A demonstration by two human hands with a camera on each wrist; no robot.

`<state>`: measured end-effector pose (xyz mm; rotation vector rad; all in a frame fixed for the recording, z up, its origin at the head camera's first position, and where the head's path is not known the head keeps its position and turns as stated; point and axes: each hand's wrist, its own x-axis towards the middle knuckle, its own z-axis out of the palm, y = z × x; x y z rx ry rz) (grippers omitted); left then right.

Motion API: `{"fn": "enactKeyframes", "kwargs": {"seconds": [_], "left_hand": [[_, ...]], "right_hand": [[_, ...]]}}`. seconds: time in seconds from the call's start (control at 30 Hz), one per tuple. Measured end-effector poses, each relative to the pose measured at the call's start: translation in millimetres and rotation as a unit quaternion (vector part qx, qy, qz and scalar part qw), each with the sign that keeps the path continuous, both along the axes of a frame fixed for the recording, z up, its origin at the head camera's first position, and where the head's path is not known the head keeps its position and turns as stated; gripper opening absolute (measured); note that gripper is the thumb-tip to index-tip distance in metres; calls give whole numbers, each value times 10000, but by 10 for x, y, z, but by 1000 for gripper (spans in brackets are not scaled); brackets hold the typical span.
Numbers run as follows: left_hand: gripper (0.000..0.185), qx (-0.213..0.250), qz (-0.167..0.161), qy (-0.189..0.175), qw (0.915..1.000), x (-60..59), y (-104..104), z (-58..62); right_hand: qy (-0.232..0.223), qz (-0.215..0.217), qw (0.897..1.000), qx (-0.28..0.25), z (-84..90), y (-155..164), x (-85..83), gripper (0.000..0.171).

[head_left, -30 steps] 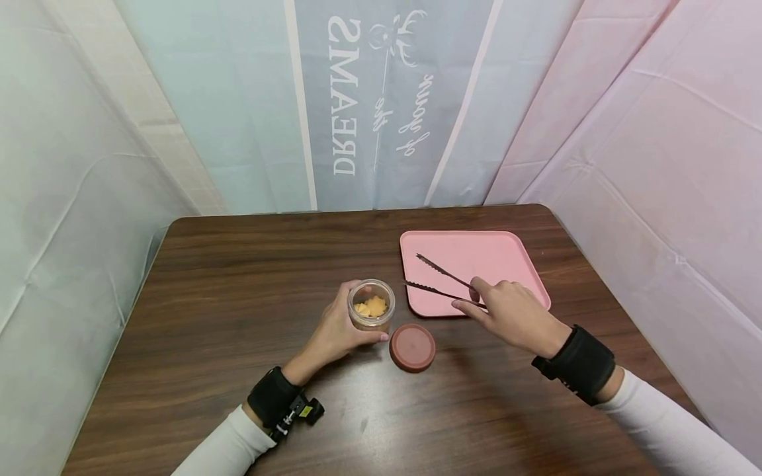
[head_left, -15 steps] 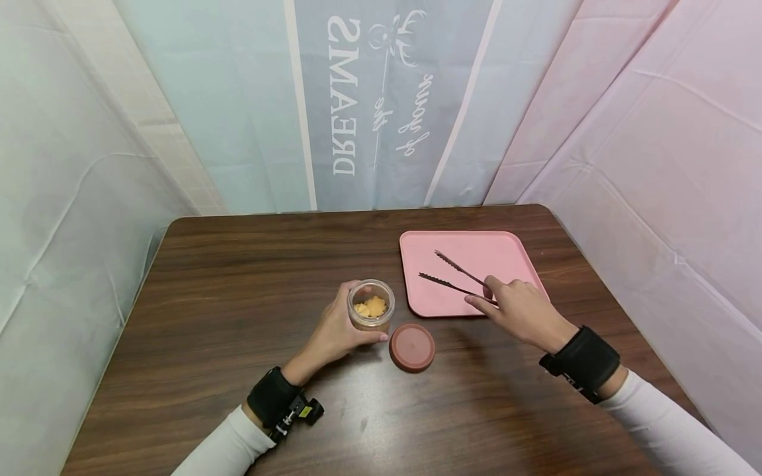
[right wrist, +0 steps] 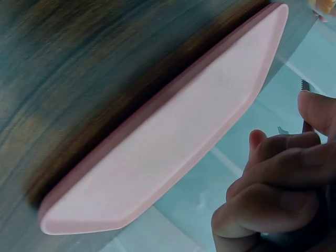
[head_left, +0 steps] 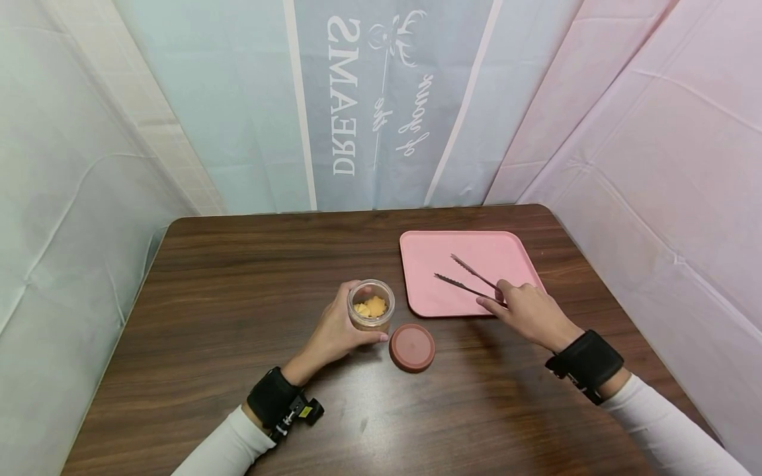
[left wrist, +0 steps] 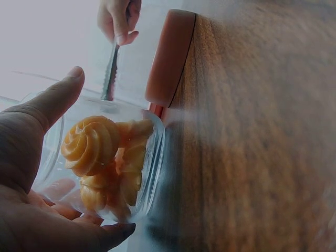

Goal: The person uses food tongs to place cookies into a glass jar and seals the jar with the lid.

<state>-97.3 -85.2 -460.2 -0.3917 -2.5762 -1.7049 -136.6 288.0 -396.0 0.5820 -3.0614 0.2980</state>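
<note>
Left hand [head_left: 335, 332] curls round the open cookie jar [head_left: 371, 305] on the table [head_left: 238, 277]; right hand [head_left: 526, 312] pinches the tongs [head_left: 470, 279], tips apart over the pink tray [head_left: 428, 244]; likely next: careful aim into the jar mouth.

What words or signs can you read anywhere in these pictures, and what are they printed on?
"DREAMS", in white capitals running sideways, on the grey backdrop panel.
"the", in small script beside it, same panel.
"of your", in script to the right, hard to read with certainty.
A white deer-head emblem above them.
Nothing readable on the jar, lid, tray or tongs.
</note>
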Motion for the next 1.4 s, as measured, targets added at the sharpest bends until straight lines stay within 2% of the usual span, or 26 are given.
{"fn": "enactKeyframes", "kwargs": {"seconds": [0.17, 0.4, 1.1, 1.4], "left_hand": [[102, -12, -4, 3, 10000, 2, 2, -8], [103, 26, -17, -32, 10000, 0, -5, -8], [103, 37, -33, -78, 10000, -8, 3, -1], [103, 36, -44, -84, 9999, -13, 0, 3]], "right_hand": [[-259, -271, 9993, 63, -47, 70, 5, 44], [-337, -471, 9983, 66, -103, 124, 24, 43], [-374, -1032, 9939, 106, -304, 274, -53, 53], [-402, -1122, 9929, -3, -373, 308, -86, 52]]}}
